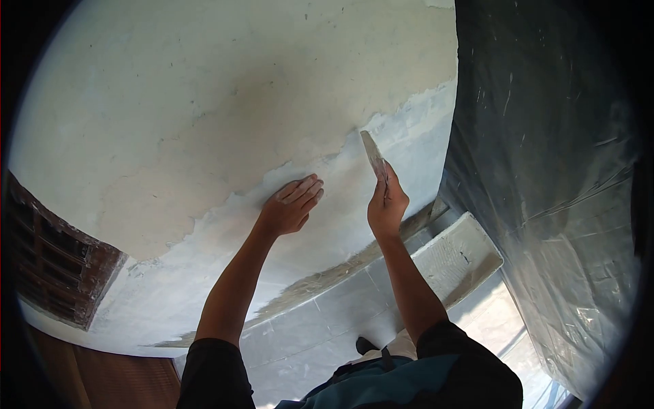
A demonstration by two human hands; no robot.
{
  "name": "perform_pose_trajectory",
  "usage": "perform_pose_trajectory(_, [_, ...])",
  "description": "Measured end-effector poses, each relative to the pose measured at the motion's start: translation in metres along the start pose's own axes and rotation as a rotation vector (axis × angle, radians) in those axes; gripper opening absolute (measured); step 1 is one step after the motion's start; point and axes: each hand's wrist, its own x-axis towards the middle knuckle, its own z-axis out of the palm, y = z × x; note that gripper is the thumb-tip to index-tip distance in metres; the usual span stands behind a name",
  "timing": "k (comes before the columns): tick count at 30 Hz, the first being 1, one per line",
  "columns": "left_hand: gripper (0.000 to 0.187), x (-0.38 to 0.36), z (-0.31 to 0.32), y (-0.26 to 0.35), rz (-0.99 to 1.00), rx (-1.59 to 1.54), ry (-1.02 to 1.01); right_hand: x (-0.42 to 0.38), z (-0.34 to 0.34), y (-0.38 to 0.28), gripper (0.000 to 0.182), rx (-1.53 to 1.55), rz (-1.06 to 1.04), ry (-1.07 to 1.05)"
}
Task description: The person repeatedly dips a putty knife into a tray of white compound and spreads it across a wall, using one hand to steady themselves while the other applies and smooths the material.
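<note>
My left hand (293,204) lies against the wall (225,143), its fingers stretched out and dusted with white. To its right, my right hand (388,198) is wrapped round a scraper (372,151), whose blade points up and touches or nearly touches the wall. The blade tip is at the ragged edge between the cream paint and a paler, whitish band (409,136). The handle is mostly hidden in my fingers.
A white paint tray (458,255) rests at the lower right. Plastic sheeting (545,191) hangs on the right. A brown wooden grille (51,259) is at the left. Grey tiles (293,341) lie below the wall, with my shoe (366,345) on them.
</note>
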Motion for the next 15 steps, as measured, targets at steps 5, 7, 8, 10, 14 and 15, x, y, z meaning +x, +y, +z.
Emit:
perform_pose_trajectory(5, [0.043, -0.001, 0.007, -0.001, 0.055, 0.013, 0.075, -0.004, 0.024, 0.013, 0.034, -0.117, -0.260, 0.124])
perform_pose_trajectory(7, [0.043, -0.001, 0.007, -0.001, 0.050, 0.024, 0.066, -0.003, 0.032, 0.018, 0.038, -0.162, -0.410, 0.180])
perform_pose_trajectory(8, [0.043, -0.001, 0.007, 0.000, 0.042, 0.033, 0.056, -0.004, 0.035, 0.021, 0.038, -0.161, -0.405, 0.184])
perform_pose_trajectory(10, [0.042, -0.001, 0.008, 0.000, 0.047, 0.024, 0.077, -0.006, 0.039, 0.027, 0.043, -0.206, -0.445, 0.169])
perform_pose_trajectory(14, [0.040, 0.000, 0.008, -0.001, 0.054, 0.012, 0.079, -0.012, 0.048, 0.042, 0.056, -0.206, -0.450, 0.115])
perform_pose_trajectory(15, [0.040, 0.001, 0.008, -0.002, 0.058, 0.012, 0.077, -0.011, 0.050, 0.044, 0.055, -0.221, -0.471, 0.117])
